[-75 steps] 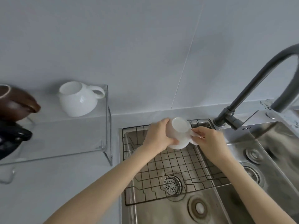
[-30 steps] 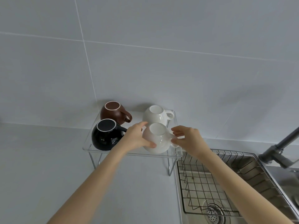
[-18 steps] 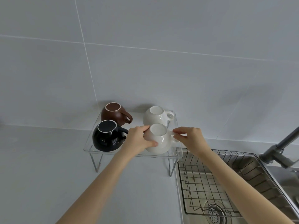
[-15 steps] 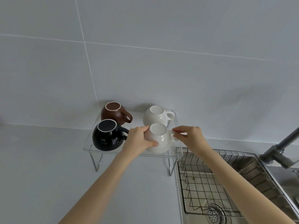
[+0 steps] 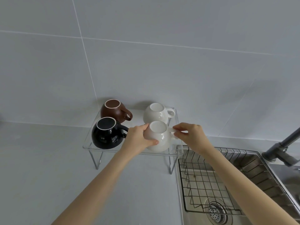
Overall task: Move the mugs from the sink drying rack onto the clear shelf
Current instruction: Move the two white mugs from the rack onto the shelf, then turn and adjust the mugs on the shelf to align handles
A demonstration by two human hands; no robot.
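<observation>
A white mug [image 5: 159,137] sits upside down at the front right of the clear shelf [image 5: 90,146]. My left hand [image 5: 138,138] wraps its left side, and my right hand [image 5: 189,135] pinches its handle on the right. Behind it stands a second white mug [image 5: 155,113], also upside down. A black mug [image 5: 105,133] is at the shelf's front left and a brown mug [image 5: 113,110] at the back left, both inverted. The wire drying rack [image 5: 207,181] in the sink holds no mugs.
The shelf stands on thin metal legs [image 5: 97,161] on a grey counter [image 5: 40,168], against a tiled wall. A steel sink with a drain [image 5: 216,210] lies at the lower right. A dark faucet [image 5: 282,146] rises at the right edge.
I carried the white mug from over the drying rack up and left to the shelf's front right. In the last half second both hands and the mug have barely shifted.
</observation>
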